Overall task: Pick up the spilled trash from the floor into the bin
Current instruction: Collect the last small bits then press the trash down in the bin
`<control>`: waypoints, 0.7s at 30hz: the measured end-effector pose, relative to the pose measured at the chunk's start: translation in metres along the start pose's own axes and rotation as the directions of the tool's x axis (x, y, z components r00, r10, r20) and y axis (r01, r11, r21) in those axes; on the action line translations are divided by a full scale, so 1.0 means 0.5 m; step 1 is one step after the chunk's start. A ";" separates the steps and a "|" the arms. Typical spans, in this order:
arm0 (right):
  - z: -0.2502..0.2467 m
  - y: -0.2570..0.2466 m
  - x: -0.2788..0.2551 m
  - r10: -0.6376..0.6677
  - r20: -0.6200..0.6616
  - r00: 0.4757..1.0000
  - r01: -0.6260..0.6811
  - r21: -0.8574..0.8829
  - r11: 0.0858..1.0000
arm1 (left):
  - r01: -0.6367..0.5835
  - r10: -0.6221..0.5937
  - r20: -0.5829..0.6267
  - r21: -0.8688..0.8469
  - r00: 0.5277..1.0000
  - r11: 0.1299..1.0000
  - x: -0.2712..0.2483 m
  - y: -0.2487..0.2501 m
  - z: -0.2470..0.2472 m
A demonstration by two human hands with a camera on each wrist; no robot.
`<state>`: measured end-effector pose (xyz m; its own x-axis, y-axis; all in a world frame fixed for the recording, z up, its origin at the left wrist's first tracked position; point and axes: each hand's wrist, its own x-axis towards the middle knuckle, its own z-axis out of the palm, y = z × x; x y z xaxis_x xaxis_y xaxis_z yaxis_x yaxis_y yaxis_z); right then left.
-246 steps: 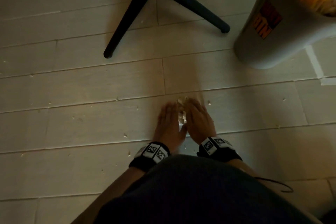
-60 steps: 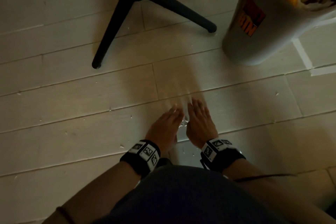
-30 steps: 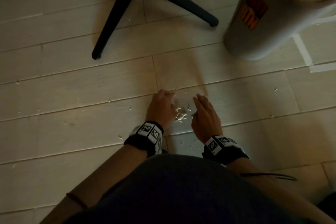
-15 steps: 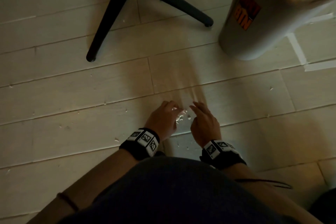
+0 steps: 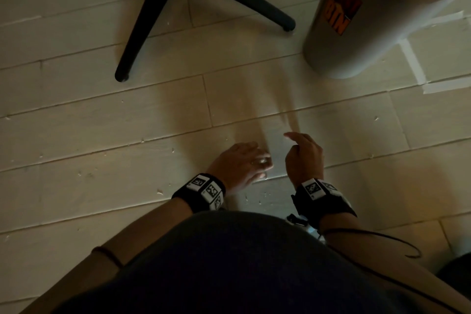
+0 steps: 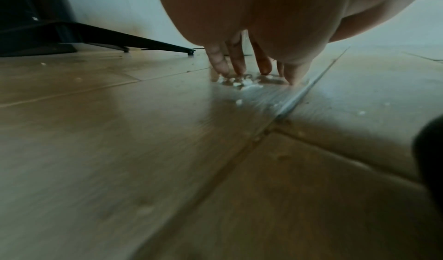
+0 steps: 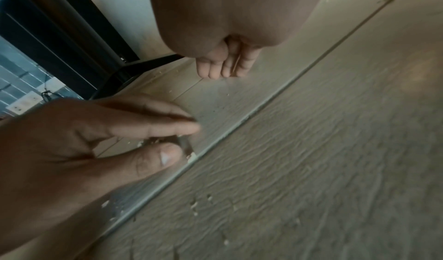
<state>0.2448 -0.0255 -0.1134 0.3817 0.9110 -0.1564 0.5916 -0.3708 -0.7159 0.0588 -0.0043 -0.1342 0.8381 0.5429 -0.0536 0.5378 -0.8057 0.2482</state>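
Note:
Small white trash crumbs [image 6: 242, 83] lie in a little heap on the pale plank floor. My left hand [image 5: 265, 160] is down on the heap, fingertips [image 6: 221, 68] touching the floor around it. In the right wrist view the left hand [image 7: 187, 139] pinches crumbs [image 7: 153, 141] between thumb and fingers. My right hand [image 5: 293, 140] hovers just right of it with the index finger out and the other fingers [image 7: 223, 70] loosely bent; I see nothing in it. The grey bin [image 5: 356, 33] with an orange label stands at the far right, full of trash.
Black chair legs [image 5: 142, 25] spread across the floor ahead on the left, one foot ending near the bin. Loose crumbs [image 5: 160, 191] are scattered over the planks, some near my right wrist [image 7: 194, 205]. White tape strips [image 5: 418, 69] mark the floor by the bin.
My left hand has closed its fingers and thumb over the crumb heap that lay between both hands. My right hand has drawn slightly to the right, off the heap.

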 end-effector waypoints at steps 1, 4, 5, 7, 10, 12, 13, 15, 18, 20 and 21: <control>0.000 0.001 -0.001 -0.001 0.006 1.000 0.001 0.001 1.000 | 0.016 -0.017 -0.037 -0.015 0.999 1.000 -0.010 -0.011 -0.001; -0.001 0.003 -0.003 -0.008 0.013 1.000 0.008 0.003 1.000 | 0.092 -0.099 -0.118 -0.065 0.988 0.994 -0.033 -0.040 -0.011; 0.000 0.003 -0.003 -0.012 0.010 1.000 0.012 0.003 1.000 | 0.105 -0.114 -0.132 -0.071 0.985 0.992 -0.036 -0.043 -0.013; 0.001 0.003 -0.004 -0.019 0.004 1.000 0.019 -0.001 1.000 | 0.104 -0.114 -0.148 -0.075 0.982 0.992 -0.030 -0.036 -0.015; 0.003 0.004 -0.006 -0.018 0.003 1.000 0.018 -0.003 1.000 | 0.083 -0.090 -0.141 -0.054 0.986 0.995 -0.004 -0.011 -0.011; 0.001 0.004 -0.005 -0.003 0.010 1.000 0.003 -0.005 1.000 | 0.061 -0.067 -0.121 -0.056 0.990 0.997 0.002 -0.003 -0.006; 0.000 0.006 -0.004 0.001 0.012 1.000 -0.001 -0.007 1.000 | 0.052 -0.060 -0.111 -0.066 0.992 0.996 -0.003 -0.006 -0.004; 0.000 0.009 -0.005 -0.002 0.016 1.000 0.002 -0.005 1.000 | 0.055 -0.063 -0.100 -0.082 0.993 0.995 -0.020 -0.019 -0.003; -0.001 0.013 -0.008 0.001 0.023 1.000 -0.001 -0.003 1.000 | 0.086 -0.096 -0.115 -0.087 0.989 0.992 -0.042 -0.032 -0.003; 0.001 0.013 -0.009 0.011 0.025 1.000 -0.011 -0.002 1.000 | 0.067 -0.076 -0.121 -0.077 0.990 0.995 -0.039 -0.013 -0.005; 0.002 0.012 -0.008 0.015 0.023 1.000 -0.015 -0.004 1.000 | 0.035 -0.043 -0.118 -0.071 0.992 0.997 -0.033 0.003 -0.005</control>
<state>0.2462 -0.0315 -0.1178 0.3739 0.9093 -0.1827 0.5887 -0.3849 -0.7108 0.0457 -0.0140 -0.1305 0.7975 0.6012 0.0501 0.5588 -0.7675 0.3140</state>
